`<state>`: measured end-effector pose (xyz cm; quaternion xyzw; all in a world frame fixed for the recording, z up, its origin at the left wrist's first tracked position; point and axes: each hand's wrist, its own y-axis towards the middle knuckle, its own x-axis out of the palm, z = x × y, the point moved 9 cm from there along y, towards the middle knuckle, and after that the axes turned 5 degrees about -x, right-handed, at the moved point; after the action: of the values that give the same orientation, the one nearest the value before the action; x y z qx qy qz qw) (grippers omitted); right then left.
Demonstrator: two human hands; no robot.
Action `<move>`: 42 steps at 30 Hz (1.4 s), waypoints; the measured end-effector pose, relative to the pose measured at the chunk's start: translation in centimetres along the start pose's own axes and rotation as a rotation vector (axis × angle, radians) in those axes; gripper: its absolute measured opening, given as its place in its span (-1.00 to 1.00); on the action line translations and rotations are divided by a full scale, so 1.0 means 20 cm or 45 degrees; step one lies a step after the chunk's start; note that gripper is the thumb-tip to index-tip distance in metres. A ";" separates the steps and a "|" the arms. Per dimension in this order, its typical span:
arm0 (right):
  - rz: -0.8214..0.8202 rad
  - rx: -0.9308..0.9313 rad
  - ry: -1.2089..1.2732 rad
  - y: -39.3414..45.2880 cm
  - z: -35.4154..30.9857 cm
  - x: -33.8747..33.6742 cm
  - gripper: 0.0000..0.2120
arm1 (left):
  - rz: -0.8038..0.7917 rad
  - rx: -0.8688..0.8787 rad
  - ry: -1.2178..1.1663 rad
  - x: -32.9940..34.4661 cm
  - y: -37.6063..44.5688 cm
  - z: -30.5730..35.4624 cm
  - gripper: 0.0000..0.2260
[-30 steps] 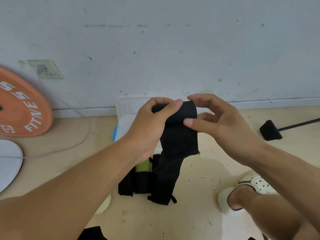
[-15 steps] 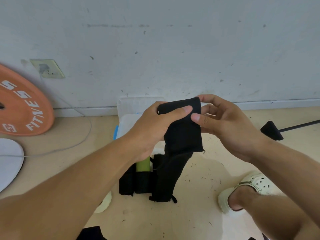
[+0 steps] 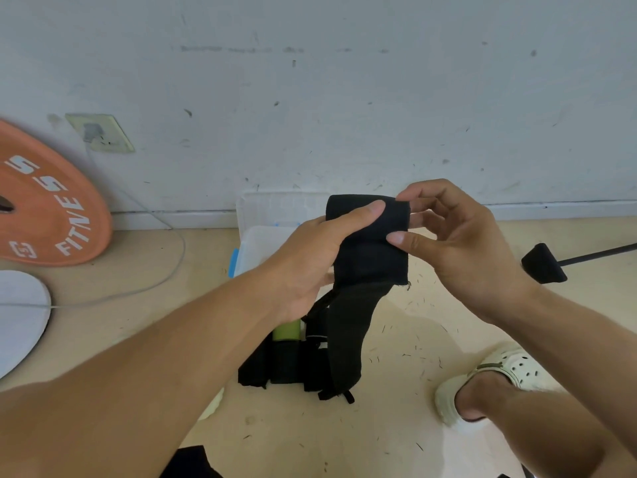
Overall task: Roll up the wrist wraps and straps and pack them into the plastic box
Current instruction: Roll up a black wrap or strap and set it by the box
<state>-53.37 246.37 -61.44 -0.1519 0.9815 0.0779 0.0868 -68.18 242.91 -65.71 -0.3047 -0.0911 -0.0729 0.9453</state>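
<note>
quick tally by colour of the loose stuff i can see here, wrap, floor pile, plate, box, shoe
black: 2, the wrist wrap gripped by the left hand and right hand, and the pile of straps on the floor (separate pieces too bunched to count)
green: 1, roll in that pile
orange: 1, weight plate
clear: 1, plastic box
white: 1, shoe
total: 6

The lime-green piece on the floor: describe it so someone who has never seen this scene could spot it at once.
Start at the clear plastic box standing against the white wall, then look at the pile of black fabric straps on the beige floor on the near side of it. The short lime-green roll-shaped piece pokes out of the pile's far edge, just under the left hand. It is the only bright-coloured item among the black ones.
</note>
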 end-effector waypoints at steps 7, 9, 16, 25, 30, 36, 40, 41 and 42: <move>-0.033 -0.056 -0.006 0.02 -0.01 0.00 -0.59 | -0.046 -0.054 -0.084 0.01 -0.01 -0.02 -0.68; -0.063 -0.042 -0.001 0.02 -0.01 0.00 -0.60 | -0.048 -0.042 -0.119 0.00 -0.01 -0.01 -0.69; -0.135 0.274 0.248 0.03 0.05 -0.02 -0.69 | -0.013 0.049 -0.150 -0.04 0.00 0.04 -0.72; -0.294 0.331 0.119 0.01 0.07 0.02 -0.60 | -0.044 0.041 -0.097 -0.01 0.00 0.02 -0.60; -0.288 0.208 0.014 0.00 0.04 0.01 -0.60 | -0.139 -0.054 -0.106 0.02 -0.01 0.00 -0.81; -0.295 0.072 -0.064 0.00 -0.02 0.02 -0.58 | -0.155 -0.159 0.143 -0.01 0.00 -0.04 -0.60; -0.291 0.004 0.003 0.01 -0.04 0.01 -0.54 | -0.220 -0.159 0.038 0.00 -0.01 -0.02 -0.40; -0.289 -0.004 0.028 0.01 -0.05 0.01 -0.51 | -0.226 -0.183 -0.014 0.00 -0.01 -0.03 -0.35; -0.289 -0.013 0.046 0.01 -0.06 0.01 -0.48 | -0.221 -0.205 -0.061 0.01 -0.01 -0.03 -0.36</move>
<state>-53.74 246.39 -60.29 -0.2640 0.9589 0.0699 0.0767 -67.98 242.36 -66.11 -0.3721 -0.1335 -0.1544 0.9055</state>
